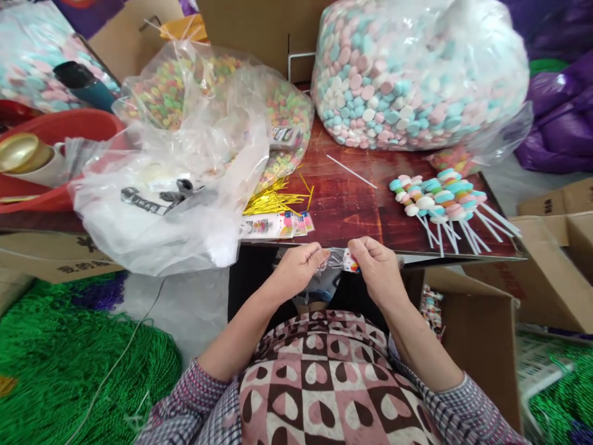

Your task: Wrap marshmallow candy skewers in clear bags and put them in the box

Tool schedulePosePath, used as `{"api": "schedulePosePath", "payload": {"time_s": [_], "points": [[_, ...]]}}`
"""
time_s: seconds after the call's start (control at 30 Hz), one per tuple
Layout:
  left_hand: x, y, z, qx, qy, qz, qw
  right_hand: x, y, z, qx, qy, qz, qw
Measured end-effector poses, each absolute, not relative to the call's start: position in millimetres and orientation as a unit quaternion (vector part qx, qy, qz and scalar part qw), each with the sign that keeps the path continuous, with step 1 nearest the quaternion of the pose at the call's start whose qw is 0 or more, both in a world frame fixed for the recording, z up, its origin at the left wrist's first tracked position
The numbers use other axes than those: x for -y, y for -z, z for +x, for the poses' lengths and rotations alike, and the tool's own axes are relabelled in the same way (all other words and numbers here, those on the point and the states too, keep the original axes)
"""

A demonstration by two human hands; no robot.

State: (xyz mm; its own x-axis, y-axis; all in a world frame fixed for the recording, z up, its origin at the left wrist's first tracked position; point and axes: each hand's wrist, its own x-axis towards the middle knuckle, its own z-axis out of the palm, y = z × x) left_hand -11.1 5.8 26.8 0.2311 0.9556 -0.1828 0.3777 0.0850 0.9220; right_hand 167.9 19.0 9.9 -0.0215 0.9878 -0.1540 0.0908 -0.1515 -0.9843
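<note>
Dark red wooden surface (352, 204), seen from above, with cardboard boxes behind it. At its near edge the left hand (299, 266) and right hand (377, 266) each pinch one end of a small clear packet (340, 259) with fingers curled tight. The fingers hide most of the packet, so its contents cannot be made out.

Far right, a large clear bag (417, 74) holds pink, blue and white candy discs; its top is cut off by the frame. Far left, an open bag (194, 86) holds multicoloured candy pieces, partly veiled by a crumpled plastic sack (171, 210). Candy skewers (440, 194) lie on the right of the surface, and gold ties (273, 201) and flat printed packets (278, 225) lie near the middle. A cardboard box (472, 327), near right, shows only a sliver of its contents.
</note>
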Motion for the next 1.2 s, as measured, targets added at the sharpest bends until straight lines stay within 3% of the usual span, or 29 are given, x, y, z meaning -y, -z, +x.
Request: {"api": "schedulePosePath", "payload": {"time_s": [0.13,0.27,0.5,0.67,0.77,0.83,0.93,1.07,1.2], "points": [[-7.6,-26.2,-8.3,-0.558,-0.283,0.603,0.494,-20.9,-10.3,170.9,0.450,-0.602,-0.497,0.433],[-7.4,-27.3,-4.7,-0.547,-0.266,0.596,0.524,-20.9,-6.2,171.8,0.430,-0.556,-0.528,0.476],[-8.8,-24.5,-1.5,-0.533,-0.259,0.607,0.530,-23.2,-11.2,175.1,0.528,-0.423,-0.562,0.476],[-13.7,-25.9,3.8,-0.543,-0.292,0.645,0.453,-26.6,-20.5,186.8,0.578,-0.406,-0.556,0.438],[-12.8,-26.8,6.2,-0.555,-0.293,0.629,0.458,-29.3,-26.6,204.1,0.621,-0.392,-0.559,0.385],[-11.3,-25.7,4.9,-0.566,-0.297,0.606,0.473,-33.7,-32.1,220.6,0.648,-0.351,-0.566,0.369],[-10.4,-23.7,-1.2,-0.583,-0.312,0.583,0.473,-46.7,-40.9,251.5,0.677,-0.185,-0.606,0.374],[-13.1,-26.1,-9.0,-0.572,-0.367,0.576,0.454,-69.3,-45.9,288.8,0.683,0.042,-0.679,0.265],[-14.9,-25.5,-13.2,-0.565,-0.404,0.557,0.455,-83.4,-41.8,300.8,0.687,0.102,-0.712,0.098]]}}
